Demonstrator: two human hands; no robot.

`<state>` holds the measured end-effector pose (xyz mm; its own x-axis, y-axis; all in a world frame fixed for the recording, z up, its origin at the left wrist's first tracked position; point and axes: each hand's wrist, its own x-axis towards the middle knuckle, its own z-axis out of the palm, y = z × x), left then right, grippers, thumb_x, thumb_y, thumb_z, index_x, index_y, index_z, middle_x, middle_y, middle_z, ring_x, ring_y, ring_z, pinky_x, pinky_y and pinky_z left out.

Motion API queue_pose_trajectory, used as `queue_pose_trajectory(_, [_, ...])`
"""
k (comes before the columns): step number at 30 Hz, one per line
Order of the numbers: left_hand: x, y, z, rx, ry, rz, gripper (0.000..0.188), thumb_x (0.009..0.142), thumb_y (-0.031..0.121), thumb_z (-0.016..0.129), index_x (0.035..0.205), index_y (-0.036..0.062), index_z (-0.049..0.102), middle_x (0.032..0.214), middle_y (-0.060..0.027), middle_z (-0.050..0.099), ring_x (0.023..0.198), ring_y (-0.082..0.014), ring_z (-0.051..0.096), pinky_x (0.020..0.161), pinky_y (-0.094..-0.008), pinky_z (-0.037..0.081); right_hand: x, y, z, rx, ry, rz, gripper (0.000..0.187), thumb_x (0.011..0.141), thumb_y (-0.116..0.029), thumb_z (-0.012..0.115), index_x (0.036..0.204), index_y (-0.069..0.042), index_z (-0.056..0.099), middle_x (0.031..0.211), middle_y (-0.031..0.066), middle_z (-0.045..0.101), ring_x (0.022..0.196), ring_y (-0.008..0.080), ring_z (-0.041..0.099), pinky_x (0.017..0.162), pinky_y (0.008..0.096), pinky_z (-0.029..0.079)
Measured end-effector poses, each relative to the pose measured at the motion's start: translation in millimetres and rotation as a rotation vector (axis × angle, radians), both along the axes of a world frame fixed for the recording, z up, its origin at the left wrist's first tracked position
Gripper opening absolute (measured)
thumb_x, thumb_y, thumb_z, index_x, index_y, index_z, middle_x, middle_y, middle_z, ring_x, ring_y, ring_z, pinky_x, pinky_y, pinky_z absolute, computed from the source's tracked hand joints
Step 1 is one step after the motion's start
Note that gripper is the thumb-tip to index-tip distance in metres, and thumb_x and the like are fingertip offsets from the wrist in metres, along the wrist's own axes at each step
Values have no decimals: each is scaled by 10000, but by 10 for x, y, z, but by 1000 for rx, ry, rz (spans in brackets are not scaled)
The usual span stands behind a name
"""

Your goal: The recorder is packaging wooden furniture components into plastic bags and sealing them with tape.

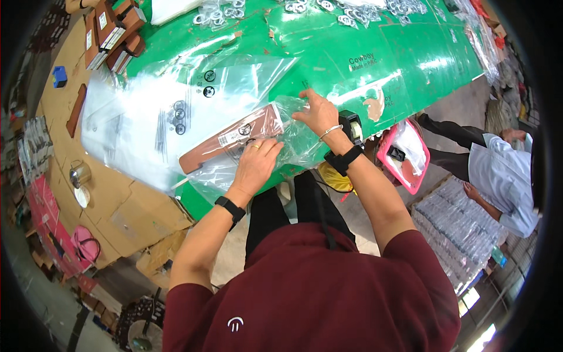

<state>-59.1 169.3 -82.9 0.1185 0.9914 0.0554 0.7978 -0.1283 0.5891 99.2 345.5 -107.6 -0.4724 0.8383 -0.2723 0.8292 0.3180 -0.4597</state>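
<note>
A long brown flat box [229, 138] with a white label lies partly inside a clear plastic bag [293, 138] on the green table [363, 53]. My left hand [257, 164] presses flat on the bag and the box's near end. My right hand [316, 111] pinches the crumpled open end of the same bag, just right of the box. A stack of clear bags [164, 111] with printed round symbols is spread to the left of the box.
More brown boxes [111, 32] are stacked at the far left. Small bagged metal parts [352, 12] lie along the far edge. A tape dispenser [352, 126] sits by my right wrist. A pink basket [404, 154] stands right; another person [498, 176] sits beyond it.
</note>
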Motion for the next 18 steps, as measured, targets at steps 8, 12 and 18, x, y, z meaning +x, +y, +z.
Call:
queue_pose_trajectory(8, [45,-42,-104,-26,81,49,355,806,74,618,1160,53,634,1133,-67,607,1062,-260,569,875,-401,481,69,52,123,-93,53,-19,544,696,-436,830,1094,-102,668,953,126,714,892,321,683,760,413,533])
queue_pose_trajectory(12, [-87,128,182,46,-16,17,287,789,83,651,1075,65,659,1121,-54,613,1046,-248,573,885,-411,462,219,26,287,-111,51,-39,659,788,-566,737,1188,-50,647,1032,168,708,943,332,684,798,408,536])
queue_pose_trajectory(18, [-178,494,3,125,85,-9,243,819,133,687,1055,85,654,1175,-40,595,1193,-236,525,1006,-432,397,345,-70,386,-37,69,15,597,820,-513,720,1127,-5,659,1004,187,706,893,333,691,766,405,542])
